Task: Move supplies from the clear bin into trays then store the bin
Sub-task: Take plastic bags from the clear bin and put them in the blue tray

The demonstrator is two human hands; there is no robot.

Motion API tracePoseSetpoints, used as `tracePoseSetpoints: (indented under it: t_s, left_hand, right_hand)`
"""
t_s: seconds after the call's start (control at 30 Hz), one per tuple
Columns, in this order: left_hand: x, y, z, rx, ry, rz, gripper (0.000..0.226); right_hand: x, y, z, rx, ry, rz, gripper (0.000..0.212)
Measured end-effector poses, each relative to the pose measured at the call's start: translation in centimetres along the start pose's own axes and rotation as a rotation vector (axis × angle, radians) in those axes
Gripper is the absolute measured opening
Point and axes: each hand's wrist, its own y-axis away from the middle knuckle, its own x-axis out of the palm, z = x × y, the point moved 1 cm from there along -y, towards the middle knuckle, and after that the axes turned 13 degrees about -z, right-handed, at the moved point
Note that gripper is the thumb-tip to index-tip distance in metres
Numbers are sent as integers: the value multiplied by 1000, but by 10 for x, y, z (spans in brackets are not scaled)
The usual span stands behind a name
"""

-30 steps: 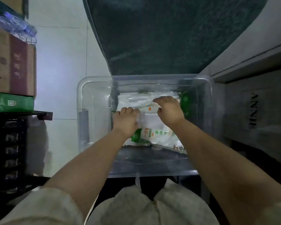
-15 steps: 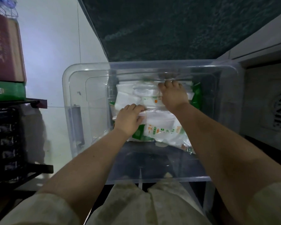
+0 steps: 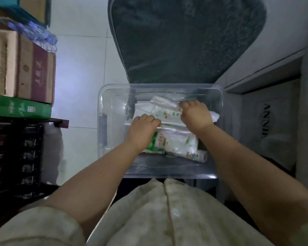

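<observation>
- Both hands are down inside the clear bin (image 3: 103, 125): the left hand (image 3: 142, 132) has its fingers curled shut over the near edge of a white packet (image 3: 167, 113), and the right hand (image 3: 196, 116) is curled over the far right end of the same bundle, knuckles up. How much each hand really pinches I cannot tell, as the fingertips are hidden under the packets.
- Between the two hands lies the white packet with green and orange print; just beyond the right hand's fingers a clear wrapped roll (image 3: 163, 102) rests on top of the pile.
- Nearer the person than the left hand, under its wrist, sits a green-and-white bag (image 3: 169, 142), and a small roll (image 3: 199, 155) lies at the near right corner of the bin.
- By my judgement the step in hand is the first one, gathering supplies out of the bin; the bin looks far from empty, and no tray shows in this view.
- Next move calls for a firm two-handed squeeze and a straight lift, since slick loose packets may slide apart or catch on the bin wall.
- Outward from the hands: a dark mat (image 3: 185, 41) beyond the bin, stacked cardboard boxes (image 3: 21, 68) far to the left.
</observation>
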Motion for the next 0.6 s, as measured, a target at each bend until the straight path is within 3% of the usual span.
tracePoseSetpoints:
  t_s: [0.33,0.6]
  left_hand:
    - [-73,16,-32,287,-83,-136,31]
    - [-109,56,-49,654,-48,-79,29]
  right_hand:
    - [-87,74,40,213,-70,-224,42]
    - [-107,178,92,471,-32,-397,36]
